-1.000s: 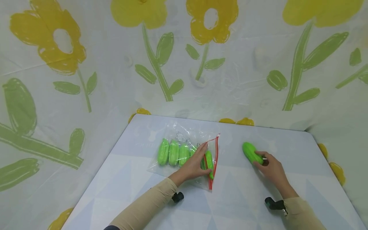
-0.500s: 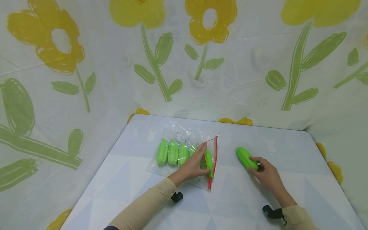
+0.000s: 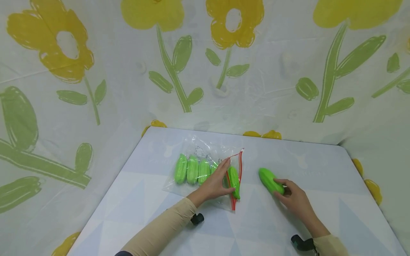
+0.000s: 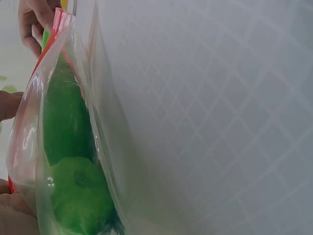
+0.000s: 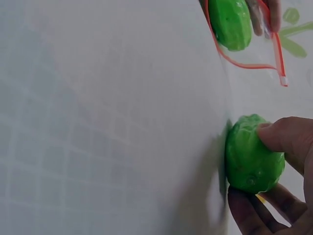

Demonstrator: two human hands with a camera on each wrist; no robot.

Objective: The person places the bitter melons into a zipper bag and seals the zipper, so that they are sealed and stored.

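Note:
A clear zip bag [image 3: 205, 149] with a red seal [image 3: 240, 167] lies on the table, with several green toy cucumbers [image 3: 192, 169] side by side in it. My left hand [image 3: 230, 176] pinches the bag's upper lip and holds the mouth apart. One cucumber [image 3: 234, 181] lies just inside the mouth, and shows close up in the left wrist view [image 4: 68, 161]. To the right of the bag, my right hand [image 3: 280, 188] grips a loose cucumber [image 3: 268, 179] by its near end, low over the table. The right wrist view shows thumb and fingers around this cucumber [image 5: 252, 154].
The pale patterned table [image 3: 262, 227] ends at a rounded back edge against a cloth backdrop [image 3: 282, 71] printed with yellow flowers. The backdrop also wraps the left and right sides. A black wrist-camera mount [image 3: 198, 218] shows under each sleeve.
My right hand has carried the loose cucumber leftward, closer to the bag's mouth. The left hand and the bag have stayed where they were.

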